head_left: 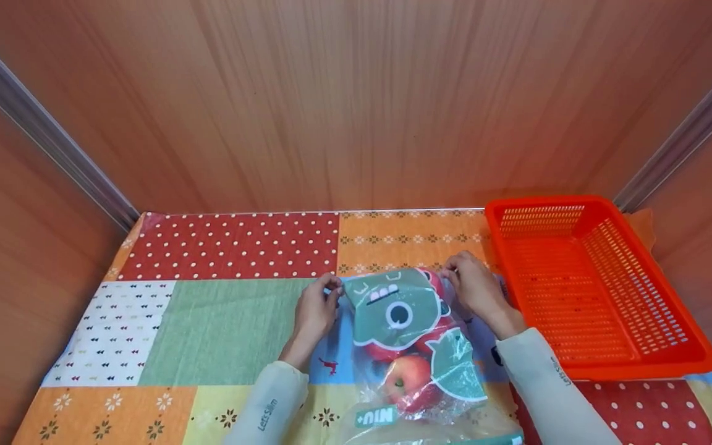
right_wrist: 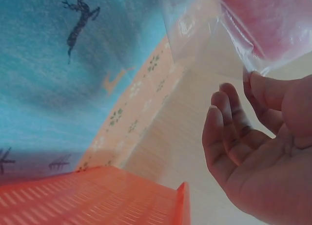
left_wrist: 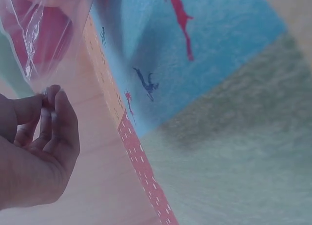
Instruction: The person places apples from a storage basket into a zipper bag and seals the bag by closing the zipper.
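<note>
A clear plastic bag [head_left: 393, 315] printed with a green cartoon face lies before me in the head view, with several red apples [head_left: 410, 377] inside. Its zip end, a green strip, is nearest my body. My left hand [head_left: 319, 306] pinches the bag's far left corner between thumb and fingers. On the other side my right hand [head_left: 473, 287] pinches the far right corner. In the right wrist view the thumb and index finger [right_wrist: 263, 91] hold the clear film, the other fingers loosely bent. The left wrist view shows the left fingertips [left_wrist: 59, 101] at the film below a red apple.
An orange-red plastic basket [head_left: 578, 303] with slotted walls stands to the right, close to my right forearm. Beneath everything is a patchwork-print cloth [head_left: 226, 334]. Wood-grain panels [head_left: 343, 105] rise at the back and both sides.
</note>
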The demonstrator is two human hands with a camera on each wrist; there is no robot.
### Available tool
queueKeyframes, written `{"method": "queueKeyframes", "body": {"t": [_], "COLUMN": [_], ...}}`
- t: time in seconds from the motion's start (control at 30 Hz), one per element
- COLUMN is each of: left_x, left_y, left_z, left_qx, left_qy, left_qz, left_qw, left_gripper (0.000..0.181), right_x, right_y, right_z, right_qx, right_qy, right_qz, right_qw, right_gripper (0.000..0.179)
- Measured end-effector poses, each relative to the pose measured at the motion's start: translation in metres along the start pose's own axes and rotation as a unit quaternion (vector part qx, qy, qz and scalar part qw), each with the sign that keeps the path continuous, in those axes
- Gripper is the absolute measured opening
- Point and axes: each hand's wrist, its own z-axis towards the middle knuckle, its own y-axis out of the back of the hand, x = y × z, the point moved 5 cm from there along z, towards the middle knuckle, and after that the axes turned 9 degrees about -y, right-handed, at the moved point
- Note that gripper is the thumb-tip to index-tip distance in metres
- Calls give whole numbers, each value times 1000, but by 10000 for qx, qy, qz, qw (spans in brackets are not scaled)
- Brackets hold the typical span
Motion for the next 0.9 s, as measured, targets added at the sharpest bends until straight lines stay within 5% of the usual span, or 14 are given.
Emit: {"method": "queueKeyframes", "body": {"t": [0.4, 0.9], "left_x": [-9, -16], "left_y": [3, 1], "left_z": [19, 44], "left_qx": [-366, -383], "left_qy": [-359, -532], "left_qz": [267, 419], "left_qw": [9983, 9970], "left_gripper": [8, 8], "right_x": [2, 4], "right_y": [7, 14], "right_z": [9, 21], "right_qx": [-214, -376], "right_qy": [-370, -580], "right_qz": [-12, 4], "right_qw": [9991, 9976], "right_gripper": [21, 23]}}
